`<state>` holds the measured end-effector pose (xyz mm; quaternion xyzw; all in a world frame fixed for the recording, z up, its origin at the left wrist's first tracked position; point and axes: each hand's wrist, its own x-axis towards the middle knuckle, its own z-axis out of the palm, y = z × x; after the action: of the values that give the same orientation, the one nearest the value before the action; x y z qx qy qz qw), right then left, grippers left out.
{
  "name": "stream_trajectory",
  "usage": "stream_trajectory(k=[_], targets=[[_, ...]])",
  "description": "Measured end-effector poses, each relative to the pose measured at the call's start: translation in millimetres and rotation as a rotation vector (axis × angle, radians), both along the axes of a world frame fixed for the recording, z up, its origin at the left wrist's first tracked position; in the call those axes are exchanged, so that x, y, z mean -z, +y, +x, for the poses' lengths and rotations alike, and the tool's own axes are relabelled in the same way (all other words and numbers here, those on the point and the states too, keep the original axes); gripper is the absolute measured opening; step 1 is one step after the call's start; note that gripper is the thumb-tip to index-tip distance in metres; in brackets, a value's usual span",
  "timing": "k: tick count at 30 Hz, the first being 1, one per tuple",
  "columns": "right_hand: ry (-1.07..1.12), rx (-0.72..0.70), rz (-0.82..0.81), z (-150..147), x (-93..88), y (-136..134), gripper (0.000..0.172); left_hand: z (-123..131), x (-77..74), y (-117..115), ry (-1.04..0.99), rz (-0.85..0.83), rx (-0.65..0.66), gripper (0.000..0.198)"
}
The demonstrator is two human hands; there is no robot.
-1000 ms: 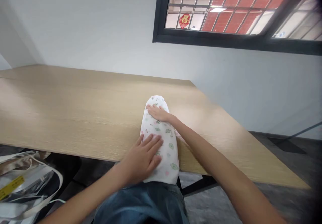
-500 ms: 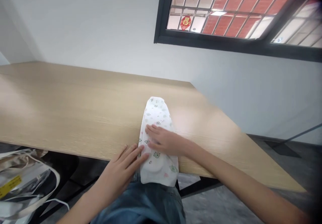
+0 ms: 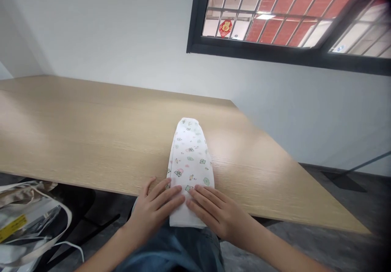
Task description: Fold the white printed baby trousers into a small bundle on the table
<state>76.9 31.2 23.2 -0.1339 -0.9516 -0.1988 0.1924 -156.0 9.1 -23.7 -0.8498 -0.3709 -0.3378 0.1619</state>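
A folded white cloth [image 3: 191, 153] with small green and pink prints lies lengthwise on the wooden table [image 3: 106, 133], its near end reaching past the front edge above the lap. My left hand [image 3: 155, 204] rests on the near left part of the cloth, fingers stretched out. Flat on the near right part lies my right hand [image 3: 216, 213], its fingers extended and side by side. The fingertips of both hands are close together with a narrow strip of cloth between them.
At the lower left is a bag [image 3: 33, 223] with white straps and a yellow label. A dark-framed window [image 3: 259, 51] with bars is in the wall behind. The table's right edge slants toward the front right corner.
My right hand has moved from the middle of the cloth back to its near right part. The cloth's near end looks flatter. My left hand has shifted slightly.
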Motion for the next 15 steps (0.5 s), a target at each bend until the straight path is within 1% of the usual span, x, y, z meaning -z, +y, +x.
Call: stream_trajectory(k=[3,6,9,11,13,15], targets=[[0.076,-0.032,0.005,-6.7,-6.4,-0.6,0.025,3.1,-4.5,4.5,0.065,0.004,-0.021,0.043],[0.126,-0.043,-0.035,-11.0,-9.8,-1.2,0.026,4.4,-10.1,11.1,0.137,-0.078,-0.023,0.046],[0.145,-0.055,-0.073,-12.0,-11.7,-1.0,0.027,3.6,-15.6,17.0,0.140,-0.170,0.061,0.043],[0.146,-0.066,-0.101,-11.8,-15.0,-3.3,0.025,2.3,-20.9,16.1,0.066,-0.170,0.117,0.034],[0.153,-0.077,-0.151,-11.3,-20.5,-11.3,0.025,-0.2,-28.8,8.0,-0.028,-0.148,0.182,0.025],[0.141,-0.074,-0.249,-9.8,-25.3,-26.8,0.026,-4.7,-37.9,-8.0,-0.072,-0.177,0.265,0.018]])
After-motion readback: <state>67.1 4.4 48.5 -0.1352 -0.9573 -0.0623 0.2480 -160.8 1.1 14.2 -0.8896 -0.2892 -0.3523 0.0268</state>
